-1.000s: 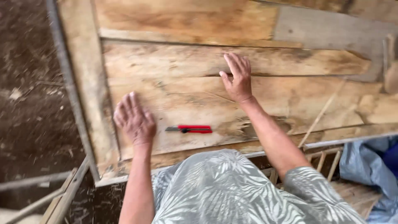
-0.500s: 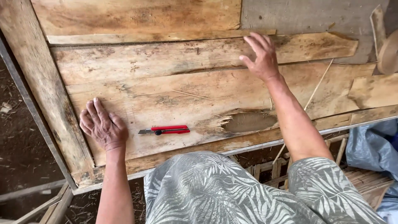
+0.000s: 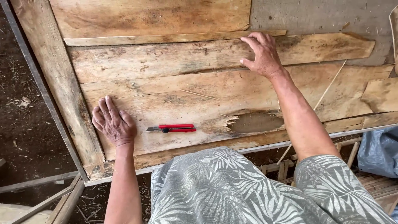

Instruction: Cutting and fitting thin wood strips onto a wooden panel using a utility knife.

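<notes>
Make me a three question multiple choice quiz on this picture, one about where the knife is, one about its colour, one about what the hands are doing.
1. Where does the utility knife lie?
A. beside the left hand
B. under the right hand
C. on the ground

2. What colour is its handle?
A. blue
B. red
C. yellow

3. How are the hands?
A. gripping the knife
B. clenched into fists
C. spread flat on the bark sheets

Answers: 1 A, it rests just right of that hand, untouched. 2 B, the body is red with a black slider. 3 C, both palms press down, fingers open.
</notes>
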